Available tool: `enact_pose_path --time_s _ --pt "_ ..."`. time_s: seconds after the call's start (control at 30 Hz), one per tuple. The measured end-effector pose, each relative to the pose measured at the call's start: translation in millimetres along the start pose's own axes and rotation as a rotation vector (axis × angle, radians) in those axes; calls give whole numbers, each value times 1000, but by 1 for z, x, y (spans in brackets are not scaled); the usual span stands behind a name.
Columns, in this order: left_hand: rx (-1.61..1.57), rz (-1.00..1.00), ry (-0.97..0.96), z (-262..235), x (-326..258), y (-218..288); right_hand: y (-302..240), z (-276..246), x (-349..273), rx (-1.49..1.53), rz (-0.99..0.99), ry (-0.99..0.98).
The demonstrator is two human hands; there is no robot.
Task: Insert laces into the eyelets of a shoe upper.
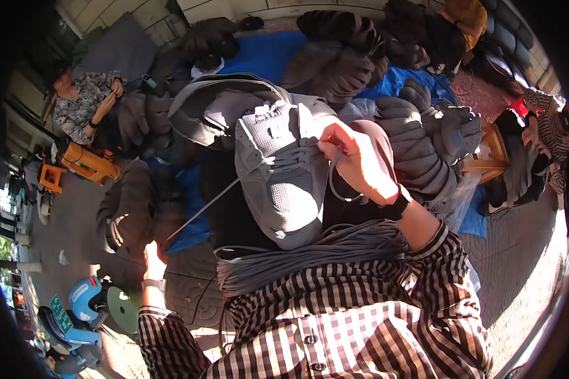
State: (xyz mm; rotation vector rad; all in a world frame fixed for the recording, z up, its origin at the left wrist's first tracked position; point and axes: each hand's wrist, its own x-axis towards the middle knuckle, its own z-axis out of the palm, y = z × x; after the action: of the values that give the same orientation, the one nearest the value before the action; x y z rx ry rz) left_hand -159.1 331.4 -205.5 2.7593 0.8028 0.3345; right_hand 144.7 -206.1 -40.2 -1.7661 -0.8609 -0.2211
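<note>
A grey sneaker [284, 177] rests on my lap, toe pointing toward me, with a grey shoelace [284, 156] threaded through its lower eyelets. To the left, my left hand [153, 260] is closed around one lace end, pulled out straight from the shoe. Fingertips of my right hand [358, 158] pinch the lace at the sneaker's right-hand eyelet edge, and a loop hangs below them. Just beyond the sneaker lies another grey shoe piece [199, 112], its opening showing. A thick bundle of grey laces [310, 256] stretches across my lap.
Strings of grey shoes [420, 148] are piled at right on blue sheeting [259, 54]. More dark shoe bundles [338, 69] lie ahead. Orange stools [85, 163] stand at left, near a seated person [85, 104]. Blue scooters [85, 300] are parked at lower left.
</note>
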Motion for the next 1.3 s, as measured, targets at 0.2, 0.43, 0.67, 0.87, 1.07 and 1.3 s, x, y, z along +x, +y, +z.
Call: enact_pose_path --time_s 0.2,0.43,0.67,0.87,1.07,1.3 --pt "130 174 56 4 7 52 -15 -1 -4 -184 -145 88" --pt "-228 137 66 -45 11 168 2 11 -2 -295 -348 120" --pt "-756 316 39 -78 6 303 3 14 -4 -359 -391 185" --pt "-914 487 6 -80 21 373 0 9 -3 -402 -374 106" --pt "-1049 461 34 -57 28 406 -2 6 -4 -338 -290 94" --pt "-904 545 184 -42 31 417 -7 5 0 -334 -282 77"
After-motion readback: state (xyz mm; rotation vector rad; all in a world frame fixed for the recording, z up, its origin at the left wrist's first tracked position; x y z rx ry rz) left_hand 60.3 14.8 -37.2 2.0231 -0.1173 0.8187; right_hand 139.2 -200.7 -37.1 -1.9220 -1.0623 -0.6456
